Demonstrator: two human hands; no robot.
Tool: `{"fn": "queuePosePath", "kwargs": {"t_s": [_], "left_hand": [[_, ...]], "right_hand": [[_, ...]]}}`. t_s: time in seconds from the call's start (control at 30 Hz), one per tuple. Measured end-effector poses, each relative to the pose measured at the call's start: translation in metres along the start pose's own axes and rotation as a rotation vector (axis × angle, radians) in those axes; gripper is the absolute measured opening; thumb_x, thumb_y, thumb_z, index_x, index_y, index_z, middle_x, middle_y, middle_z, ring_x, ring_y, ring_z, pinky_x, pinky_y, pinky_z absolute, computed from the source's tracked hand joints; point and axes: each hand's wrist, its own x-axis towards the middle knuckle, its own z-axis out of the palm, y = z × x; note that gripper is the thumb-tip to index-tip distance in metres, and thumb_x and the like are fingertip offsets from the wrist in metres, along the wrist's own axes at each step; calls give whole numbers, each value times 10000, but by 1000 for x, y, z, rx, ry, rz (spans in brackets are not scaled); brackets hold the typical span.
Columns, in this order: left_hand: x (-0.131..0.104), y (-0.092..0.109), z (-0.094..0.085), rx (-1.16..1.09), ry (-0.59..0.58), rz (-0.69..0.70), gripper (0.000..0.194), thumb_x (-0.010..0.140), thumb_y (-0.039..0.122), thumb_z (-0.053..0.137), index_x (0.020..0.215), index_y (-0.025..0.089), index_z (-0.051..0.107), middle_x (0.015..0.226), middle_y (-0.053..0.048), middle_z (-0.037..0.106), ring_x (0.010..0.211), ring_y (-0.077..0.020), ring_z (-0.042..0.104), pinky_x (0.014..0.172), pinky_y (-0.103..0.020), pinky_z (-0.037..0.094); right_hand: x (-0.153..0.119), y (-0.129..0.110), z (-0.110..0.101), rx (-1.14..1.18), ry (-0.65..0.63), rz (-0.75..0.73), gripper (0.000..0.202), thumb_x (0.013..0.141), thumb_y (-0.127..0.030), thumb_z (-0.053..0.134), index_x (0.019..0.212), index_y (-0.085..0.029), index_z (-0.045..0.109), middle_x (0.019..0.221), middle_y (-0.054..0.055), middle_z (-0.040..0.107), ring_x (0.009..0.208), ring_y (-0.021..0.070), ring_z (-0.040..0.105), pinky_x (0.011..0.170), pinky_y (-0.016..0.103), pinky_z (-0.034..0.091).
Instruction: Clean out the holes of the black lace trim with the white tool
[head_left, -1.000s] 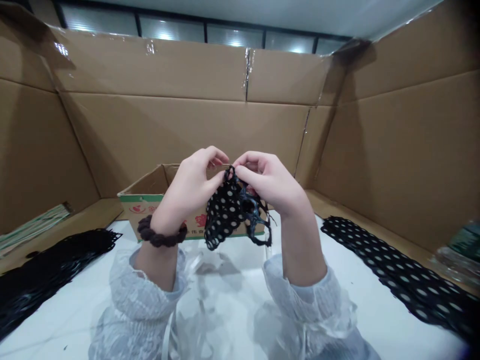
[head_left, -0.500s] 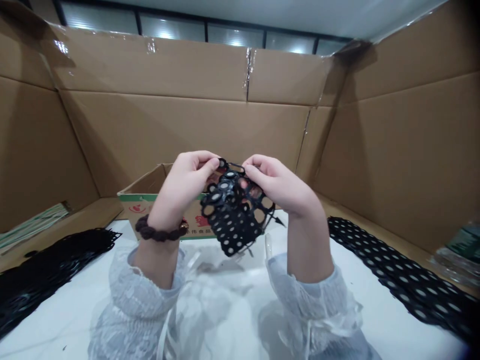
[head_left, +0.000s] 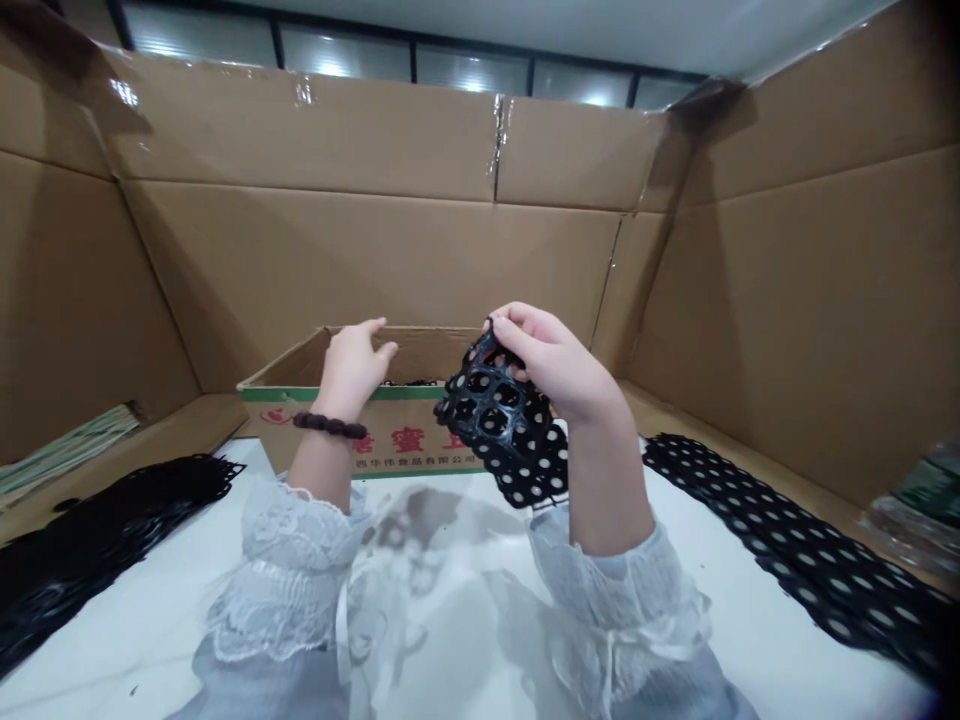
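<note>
My right hand [head_left: 551, 355] pinches the top edge of a black perforated sheet [head_left: 501, 425] that hangs down, full of round holes, partly folded on itself. My left hand [head_left: 356, 365] is apart from the sheet, thumb and forefinger spread, holding nothing, in front of an open cardboard box [head_left: 300, 445] with a green rim and red print. Some dark pieces show just inside the box's rim; most of its inside is hidden.
A pile of black perforated strips [head_left: 112, 540] lies at the left of the white table [head_left: 442, 610]. A long stack of black perforated sheets [head_left: 795, 540] runs along the right. Cardboard walls [head_left: 360, 250] enclose the table. A plastic-wrapped green item [head_left: 926, 490] sits at far right.
My left hand has let go of the black sheet and moved left, fingers opening. The sheet has swung right and now hangs from my right hand alone.
</note>
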Motion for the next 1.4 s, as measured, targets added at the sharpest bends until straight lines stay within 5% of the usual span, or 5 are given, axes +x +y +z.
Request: {"fn": "queuePosePath", "kwargs": {"t_s": [0.23,0.53,0.7,0.93,1.4], "left_hand": [[-31,73,-34,-333,-444,229,308,796,411,518,858,155,678,774,-36,677,717,-167,599,642,-244,455],[-11,25,-7,-196,245,-31,312,848,343,393,878,156,640,720,-55,663,677,-170,616,662,-275,472],[-5,10,4,24,-53,33,281,753,257,543,981,136,654,961,-123,674,869,-239,616,821,-361,449],[-38,84,-36,-292,-404,215,283,812,380,524,966,195,672,925,-30,700,816,-178,635,736,-254,478],[-46,91,-40,-257,-278,284,322,840,251,504,1150,230,589,1148,-7,623,1046,-179,576,912,-295,443]], "right_hand": [[-1,0,6,-139,28,-114,232,689,-247,643,829,-157,482,626,-56,396,558,63,367,533,210,312],[-6,-1,0,-108,51,-15,187,705,-138,521,811,-204,382,670,-40,391,560,75,381,499,216,298],[-9,-3,-6,-10,17,-18,246,774,-157,457,972,-248,343,638,-51,408,505,76,393,463,212,280],[-2,1,-1,-58,6,-125,124,846,-226,394,863,-190,511,795,3,528,626,78,467,575,221,365],[-1,-1,8,-10,86,-174,160,757,-239,558,896,-188,499,845,11,565,751,113,541,659,225,420]]}}
